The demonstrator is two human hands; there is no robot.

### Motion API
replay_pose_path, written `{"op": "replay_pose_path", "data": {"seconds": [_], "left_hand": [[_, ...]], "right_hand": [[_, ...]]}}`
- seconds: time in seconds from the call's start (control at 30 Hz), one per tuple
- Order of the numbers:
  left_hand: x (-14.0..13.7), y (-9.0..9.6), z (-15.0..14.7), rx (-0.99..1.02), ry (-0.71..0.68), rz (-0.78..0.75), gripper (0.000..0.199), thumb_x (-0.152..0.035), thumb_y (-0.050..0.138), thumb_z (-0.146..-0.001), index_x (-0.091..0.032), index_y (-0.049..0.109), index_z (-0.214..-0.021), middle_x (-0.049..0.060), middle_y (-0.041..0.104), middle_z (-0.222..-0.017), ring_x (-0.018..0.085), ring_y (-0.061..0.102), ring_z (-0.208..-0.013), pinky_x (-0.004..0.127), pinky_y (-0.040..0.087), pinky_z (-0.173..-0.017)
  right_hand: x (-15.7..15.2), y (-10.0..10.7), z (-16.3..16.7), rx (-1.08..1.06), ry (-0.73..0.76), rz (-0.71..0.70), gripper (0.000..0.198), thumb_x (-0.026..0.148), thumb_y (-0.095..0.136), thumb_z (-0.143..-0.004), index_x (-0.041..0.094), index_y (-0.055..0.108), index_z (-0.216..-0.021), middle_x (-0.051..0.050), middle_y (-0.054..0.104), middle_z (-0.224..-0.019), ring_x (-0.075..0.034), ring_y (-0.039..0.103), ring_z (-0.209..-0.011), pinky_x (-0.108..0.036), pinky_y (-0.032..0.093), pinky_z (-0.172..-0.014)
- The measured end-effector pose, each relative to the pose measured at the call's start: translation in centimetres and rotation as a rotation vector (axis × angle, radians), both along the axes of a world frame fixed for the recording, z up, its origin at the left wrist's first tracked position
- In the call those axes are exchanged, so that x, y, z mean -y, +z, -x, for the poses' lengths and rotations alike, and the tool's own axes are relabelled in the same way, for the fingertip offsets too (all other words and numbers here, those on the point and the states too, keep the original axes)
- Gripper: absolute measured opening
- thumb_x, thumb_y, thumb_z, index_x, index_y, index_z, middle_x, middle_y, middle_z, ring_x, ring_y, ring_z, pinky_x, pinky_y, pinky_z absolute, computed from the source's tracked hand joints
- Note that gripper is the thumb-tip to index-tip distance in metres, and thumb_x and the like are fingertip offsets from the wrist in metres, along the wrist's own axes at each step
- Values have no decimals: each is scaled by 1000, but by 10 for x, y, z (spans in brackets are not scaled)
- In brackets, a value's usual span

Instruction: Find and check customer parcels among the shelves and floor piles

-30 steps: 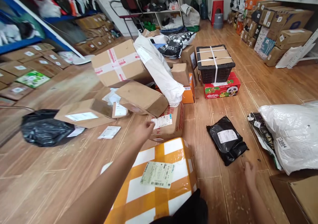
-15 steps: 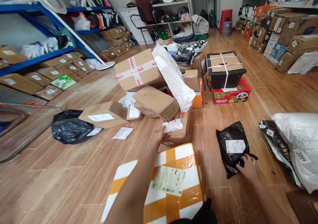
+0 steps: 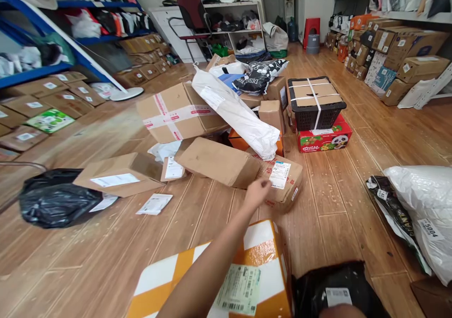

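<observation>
My left hand (image 3: 258, 192) reaches over an orange-and-white taped box (image 3: 263, 233). Its fingers are curled at the near left side of a cardboard box (image 3: 293, 177) with red print and a white label. A brown carton (image 3: 219, 160) lies against that box on the left, and a long white wrapped parcel (image 3: 236, 113) slopes down to its far edge. At the bottom edge, only a bit of my right hand (image 3: 342, 311) shows over a black plastic parcel (image 3: 314, 287) with a white label. The fingers of that hand are out of sight.
Boxes and bags are heaped ahead, including a carton with a white tape cross (image 3: 176, 111). A black basket (image 3: 316, 113) stands on a red box (image 3: 325, 139). On the left lies a black bag (image 3: 56, 198); on the right, a white bag (image 3: 427, 214). Shelves line both sides.
The black parcel has come toward me with my right hand, down to the bottom edge. The red-printed box has turned and shifted right, with my left hand at its side.
</observation>
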State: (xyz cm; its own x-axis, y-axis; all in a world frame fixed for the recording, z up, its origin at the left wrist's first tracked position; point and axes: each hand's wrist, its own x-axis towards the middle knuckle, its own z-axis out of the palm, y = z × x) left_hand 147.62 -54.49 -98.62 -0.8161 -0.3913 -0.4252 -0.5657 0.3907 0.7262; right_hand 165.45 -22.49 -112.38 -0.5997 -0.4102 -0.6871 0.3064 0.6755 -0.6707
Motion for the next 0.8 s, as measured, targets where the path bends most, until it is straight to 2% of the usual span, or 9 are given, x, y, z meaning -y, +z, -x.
{"op": "replay_pose_path", "data": {"seconds": [0.1,0.2,0.3,0.4,0.47,0.53,0.63,0.73,0.8], "left_hand": [[4,1,25,-126,92,163,60,-23,47,-96,-5,43,-153,21,48,-159,27,46,-148,37,32,-124],[10,-12,23,-204,109,274,72,-28,51,-95,-3,31,-159,22,37,-165,31,37,-153,41,27,-127],[33,-27,4,-207,220,328,71,-35,53,-93,-12,36,-159,15,48,-161,28,46,-148,38,35,-124],[72,-38,-10,-27,399,291,59,-42,47,-95,-9,55,-144,21,63,-143,36,56,-137,47,43,-118],[95,-43,-11,43,446,286,62,-44,47,-95,-2,56,-140,30,60,-143,42,53,-138,54,41,-117],[111,-49,-2,42,460,292,72,-50,55,-92,-4,48,-147,31,49,-153,43,46,-145,55,39,-119],[122,-54,20,12,461,273,76,-57,58,-91,-12,42,-151,25,48,-156,36,51,-142,46,48,-111],[124,-53,35,17,471,226,75,-59,53,-94,-9,41,-149,24,57,-147,32,62,-130,39,57,-96],[123,-50,34,19,469,207,77,-62,53,-94,-8,41,-147,26,58,-146,33,63,-128,39,58,-94]], "right_hand": [[6,17,55,-12,27,139,20,44,73,-76,25,70,-77,-2,72,-75,-21,70,-71,-35,56,-69],[18,32,114,-256,-237,307,32,42,68,-74,22,71,-98,-8,75,-96,-23,71,-91,-39,57,-85],[29,36,154,-330,-374,273,35,39,70,-71,21,69,-101,-8,74,-95,-23,69,-86,-40,57,-83],[39,36,178,-396,-297,224,37,38,68,-74,21,68,-106,-10,73,-103,-25,70,-92,-41,57,-87],[54,41,200,-540,-257,171,46,42,67,-78,19,66,-117,-14,70,-117,-29,68,-109,-45,53,-99],[78,51,230,-692,-238,126,61,47,65,-82,14,59,-133,-20,63,-136,-34,58,-130,-50,43,-113],[123,67,281,-713,-179,119,84,49,68,-83,5,42,-150,-26,44,-157,-37,38,-150,-50,29,-124],[152,74,309,-621,-128,141,92,46,78,-74,7,42,-149,-24,43,-158,-36,39,-149,-49,31,-123],[151,72,310,-606,-133,141,94,45,84,-65,10,48,-144,-22,49,-151,-35,44,-143,-49,34,-121]]}}
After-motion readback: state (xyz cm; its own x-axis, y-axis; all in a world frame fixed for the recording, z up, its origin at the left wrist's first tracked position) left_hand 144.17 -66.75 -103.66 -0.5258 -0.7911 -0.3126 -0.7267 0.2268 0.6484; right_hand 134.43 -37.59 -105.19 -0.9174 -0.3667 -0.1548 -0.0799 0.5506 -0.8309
